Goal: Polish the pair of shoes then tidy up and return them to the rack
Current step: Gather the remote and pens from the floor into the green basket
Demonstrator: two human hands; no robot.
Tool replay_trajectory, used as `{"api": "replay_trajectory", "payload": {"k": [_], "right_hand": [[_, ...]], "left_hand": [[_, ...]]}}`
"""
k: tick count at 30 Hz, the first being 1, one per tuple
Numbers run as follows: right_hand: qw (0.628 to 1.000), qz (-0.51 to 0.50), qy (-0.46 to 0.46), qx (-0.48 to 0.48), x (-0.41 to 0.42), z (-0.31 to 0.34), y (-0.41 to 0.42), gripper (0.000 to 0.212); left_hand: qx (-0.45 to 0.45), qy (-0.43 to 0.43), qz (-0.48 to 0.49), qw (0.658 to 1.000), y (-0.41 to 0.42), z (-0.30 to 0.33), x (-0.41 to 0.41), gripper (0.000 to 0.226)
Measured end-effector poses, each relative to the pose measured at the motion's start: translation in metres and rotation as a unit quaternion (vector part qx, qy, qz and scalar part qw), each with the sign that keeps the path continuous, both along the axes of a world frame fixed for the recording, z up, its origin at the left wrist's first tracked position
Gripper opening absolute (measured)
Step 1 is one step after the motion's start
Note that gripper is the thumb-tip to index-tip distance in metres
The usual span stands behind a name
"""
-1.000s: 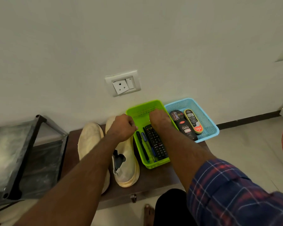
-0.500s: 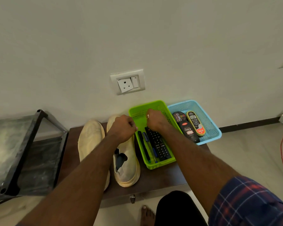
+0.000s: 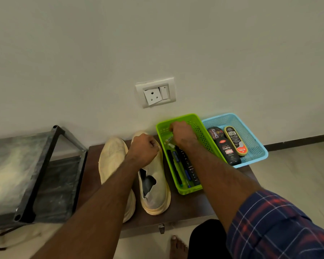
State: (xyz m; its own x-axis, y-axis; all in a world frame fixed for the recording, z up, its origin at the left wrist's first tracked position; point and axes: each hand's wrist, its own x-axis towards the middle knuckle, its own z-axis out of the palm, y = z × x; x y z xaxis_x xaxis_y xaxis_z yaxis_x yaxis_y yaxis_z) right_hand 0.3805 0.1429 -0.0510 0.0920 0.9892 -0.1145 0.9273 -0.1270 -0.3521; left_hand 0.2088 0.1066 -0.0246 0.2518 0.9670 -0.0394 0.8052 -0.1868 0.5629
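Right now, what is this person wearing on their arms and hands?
Both hands are bare: no gloves, rings or watch show on the left hand or right hand. The right arm has a navy plaid sleeve with red and white lines, pushed up; the left forearm shows no sleeve.

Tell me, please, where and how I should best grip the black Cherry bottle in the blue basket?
Grip the Cherry bottle across its middle from above: it lies flat, label up, between the basket wall and the Kiwi bottle, so only its top is free.
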Motion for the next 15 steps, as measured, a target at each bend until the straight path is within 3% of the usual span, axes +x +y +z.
{"api": "replay_trajectory", "payload": {"k": [7,15], "right_hand": [[0.998,0.022,-0.012,-0.064,-0.004,-0.003,-0.009,0.022],[0.992,0.083,-0.072,-0.069,-0.009,-0.008,-0.021,0.032]], "left_hand": [[-0.018,0.0,0.001,1.0,-0.006,-0.002,-0.001,0.017],[-0.008,0.005,-0.004,1.0,-0.021,0.003,0.003,0.023]]}}
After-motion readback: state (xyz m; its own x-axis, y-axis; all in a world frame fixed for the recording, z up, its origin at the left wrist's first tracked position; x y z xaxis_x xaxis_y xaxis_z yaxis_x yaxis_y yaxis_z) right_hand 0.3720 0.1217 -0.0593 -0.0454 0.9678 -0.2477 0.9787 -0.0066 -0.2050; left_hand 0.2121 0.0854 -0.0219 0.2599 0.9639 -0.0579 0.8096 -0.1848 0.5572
